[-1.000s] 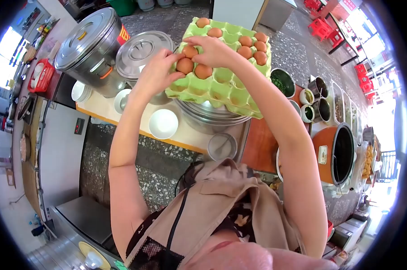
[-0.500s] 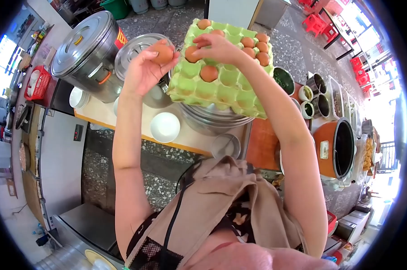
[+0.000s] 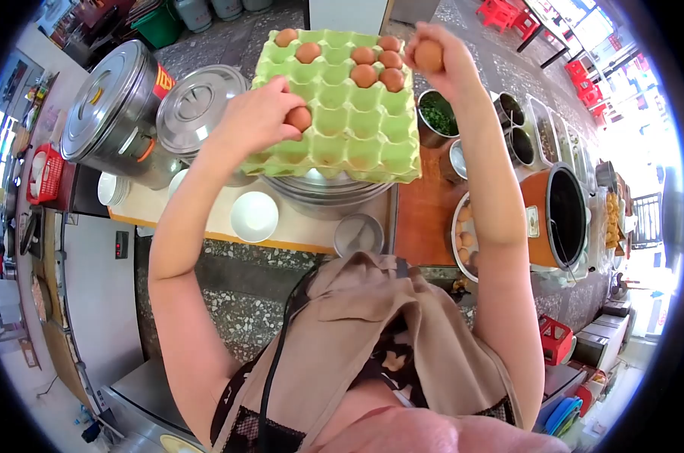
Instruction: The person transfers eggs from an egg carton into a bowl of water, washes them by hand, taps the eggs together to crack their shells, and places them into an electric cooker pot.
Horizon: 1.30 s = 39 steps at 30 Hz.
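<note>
A green egg tray [image 3: 330,162], on top of a stack, carries several brown eggs [image 3: 364,75] in its far right cups and two along the far left. My left hand [image 3: 255,117] reaches over the tray's left side, palm down. Its thumb and fingers close on a brown egg [image 3: 298,118] at tray level. Off the tray's far right corner, my right hand [image 3: 449,64] is raised with its fingers wrapped round another brown egg [image 3: 429,55]. Whether either hand hides a further egg cannot be seen.
Below the tray is a large steel pot [image 3: 327,200]. A white bowl [image 3: 254,217] and a small metal bowl [image 3: 358,235] stand nearer me. At right are a round dish of eggs [image 3: 463,253], a pot of chopped greens [image 3: 437,115] and an orange cooker [image 3: 537,215]. Lidded steel pots [image 3: 104,113] stand left.
My right hand has moved from the tray's left side to beyond its right edge, holding an egg. My left hand has come from beside the tray onto its left part. The view has shifted.
</note>
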Available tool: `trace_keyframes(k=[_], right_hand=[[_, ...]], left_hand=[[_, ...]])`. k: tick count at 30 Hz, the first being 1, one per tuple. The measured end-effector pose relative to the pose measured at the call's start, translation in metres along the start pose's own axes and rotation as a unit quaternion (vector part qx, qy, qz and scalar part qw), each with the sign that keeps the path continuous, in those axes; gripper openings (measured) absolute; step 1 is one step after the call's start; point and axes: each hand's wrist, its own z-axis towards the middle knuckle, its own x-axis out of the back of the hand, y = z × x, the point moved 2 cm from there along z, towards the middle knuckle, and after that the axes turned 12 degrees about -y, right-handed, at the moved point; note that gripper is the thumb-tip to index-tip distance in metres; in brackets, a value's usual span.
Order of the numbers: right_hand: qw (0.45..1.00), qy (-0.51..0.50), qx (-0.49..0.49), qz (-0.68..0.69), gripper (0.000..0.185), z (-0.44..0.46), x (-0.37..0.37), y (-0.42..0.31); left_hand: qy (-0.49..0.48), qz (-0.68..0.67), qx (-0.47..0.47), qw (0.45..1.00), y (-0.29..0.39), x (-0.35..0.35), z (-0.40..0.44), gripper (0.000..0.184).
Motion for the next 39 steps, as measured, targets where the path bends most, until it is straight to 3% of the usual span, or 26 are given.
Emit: trace_keyframes(k=[1,2,3,4,5,7,8,11,13,14,15,16,17,19,21,23,25,27,29,30,31,32,33,34,38,39], right_hand=[[1.000,0.000,0.002,-0.001,0.030,-0.005,0.008,0.002],[0.967,-0.005,-0.022,-0.253,0.031,-0.012,0.013,0.004],[0.872,-0.008,-0.044,-0.487,0.034,-0.018,0.015,0.008],[0.824,-0.015,-0.032,-0.566,0.042,-0.023,0.015,0.013],[0.797,-0.035,-0.016,-0.602,0.047,-0.024,0.019,0.021],[0.721,-0.049,0.030,-0.691,0.050,-0.024,0.021,0.034],[0.724,-0.052,0.034,-0.687,0.050,-0.020,0.023,0.038],[0.742,-0.050,0.015,-0.668,0.049,-0.018,0.031,0.041],[0.774,-0.023,0.097,-0.625,0.048,-0.023,0.026,0.037],[0.808,-0.031,0.065,-0.584,0.045,-0.031,0.023,0.031],[0.808,-0.027,0.064,-0.586,0.045,-0.037,0.026,0.030],[0.907,-0.049,0.074,-0.412,0.043,-0.042,0.032,0.030],[0.970,-0.067,0.083,-0.220,0.040,-0.050,0.039,0.028],[0.993,-0.099,0.058,0.007,0.038,-0.087,0.052,0.015],[0.986,-0.104,0.062,0.112,0.043,-0.135,0.077,0.011],[0.976,-0.089,0.031,0.196,0.052,-0.197,0.111,0.012],[0.977,-0.027,0.002,0.210,0.040,-0.266,0.156,0.023],[0.980,0.155,-0.085,0.089,0.035,-0.337,0.208,0.051],[0.934,0.248,-0.214,-0.144,0.027,-0.389,0.238,0.074],[0.921,0.186,-0.249,-0.237,0.021,-0.407,0.251,0.090],[0.893,0.196,-0.290,-0.283,0.023,-0.423,0.254,0.104],[0.821,0.182,-0.319,-0.436,0.028,-0.436,0.261,0.118],[0.790,0.173,-0.328,-0.488,0.029,-0.444,0.262,0.130],[0.791,0.097,-0.348,-0.493,0.024,-0.445,0.259,0.134],[0.809,0.051,-0.313,-0.495,0.025,-0.454,0.268,0.171],[0.789,0.031,-0.336,-0.514,0.027,-0.452,0.269,0.172]], left_hand=[[0.001,0.001,-0.001,1.000,-0.006,0.001,-0.001,0.047],[0.031,-0.057,-0.031,0.997,-0.015,0.004,-0.003,0.046],[0.059,-0.113,-0.060,0.990,-0.016,0.010,-0.004,0.045],[0.028,-0.236,-0.012,0.971,-0.017,0.013,-0.008,0.047],[0.027,-0.231,-0.006,0.973,-0.016,0.014,-0.008,0.047],[0.061,-0.540,-0.105,0.833,-0.014,0.010,-0.011,0.049],[0.038,-0.563,-0.107,0.819,-0.015,0.010,-0.011,0.049],[0.080,-0.576,-0.101,0.808,0.009,0.010,-0.013,0.050],[0.091,-0.584,-0.106,0.800,0.030,0.009,-0.015,0.050],[0.109,-0.591,-0.105,0.792,0.039,0.008,-0.017,0.051],[0.106,-0.591,-0.109,0.792,0.049,0.006,-0.019,0.051],[0.106,-0.615,-0.121,0.772,0.058,0.004,-0.021,0.051],[0.104,-0.639,-0.133,0.751,0.070,0.001,-0.022,0.051],[0.089,-0.657,-0.148,0.734,0.103,-0.007,-0.018,0.051],[0.000,-0.705,-0.161,0.691,0.148,-0.025,-0.006,0.052],[-0.080,-0.664,-0.150,0.728,0.199,-0.049,0.012,0.050],[-0.173,-0.626,-0.127,0.750,0.247,-0.089,0.042,0.043],[-0.123,-0.520,-0.213,0.818,0.295,-0.153,0.082,0.045],[-0.153,-0.369,-0.266,0.877,0.339,-0.210,0.117,0.042],[-0.198,-0.283,-0.277,0.897,0.358,-0.242,0.132,0.037],[-0.241,-0.193,-0.285,0.908,0.377,-0.267,0.141,0.033],[-0.303,-0.104,-0.292,0.901,0.397,-0.278,0.144,0.027],[-0.359,-0.014,-0.289,0.887,0.411,-0.286,0.148,0.022],[-0.361,0.003,-0.287,0.887,0.421,-0.306,0.151,0.023],[-0.343,0.047,-0.285,0.894,0.428,-0.358,0.153,0.020],[-0.343,0.042,-0.277,0.897,0.428,-0.365,0.152,0.018]])
